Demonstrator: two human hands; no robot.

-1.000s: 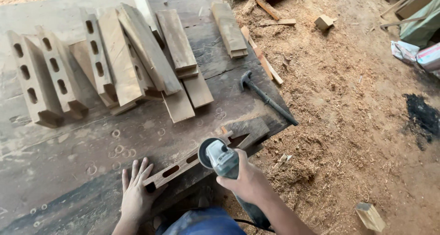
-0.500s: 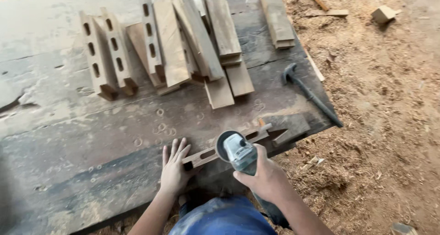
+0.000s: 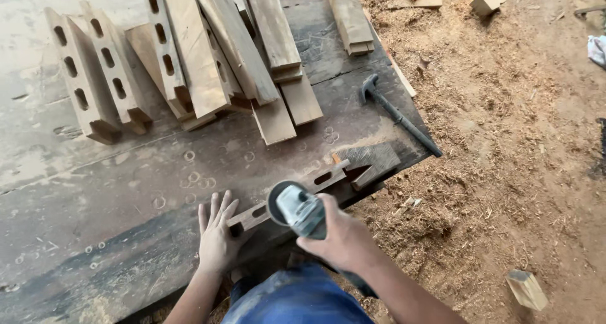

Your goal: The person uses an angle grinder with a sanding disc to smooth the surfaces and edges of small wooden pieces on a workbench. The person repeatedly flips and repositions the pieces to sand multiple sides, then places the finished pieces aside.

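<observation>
A: Starting at the left of the surface, what lies there?

B: Two slotted wooden pieces lean side by side, each with three oblong holes. Just right of them is a leaning stack of boards, one of them slotted too, and further right a short pile of planks near the far edge.

A: And down by the person?

B: The left hand lies flat, fingers spread, pressing the near end of a slotted strip onto the surface at its front edge. Nothing is clasped; it is an open palm holding the strip down.

A: The other hand?

B: The right hand is closed around the body of an angle grinder, whose round guard sits over the middle of the strip. I cannot tell whether the disc touches the wood.

A: How much looks finished?

B: My judgement only: the slotted pieces up at the back look cut and set aside, and the strip under the grinder is the one in hand. Its slots are cut; whether its faces have been ground I cannot tell.

A: Anything further right?

B: A dark hammer lies slantwise at the corner of the surface, and beyond it the sawdust-covered floor holds a few offcut blocks.
</observation>
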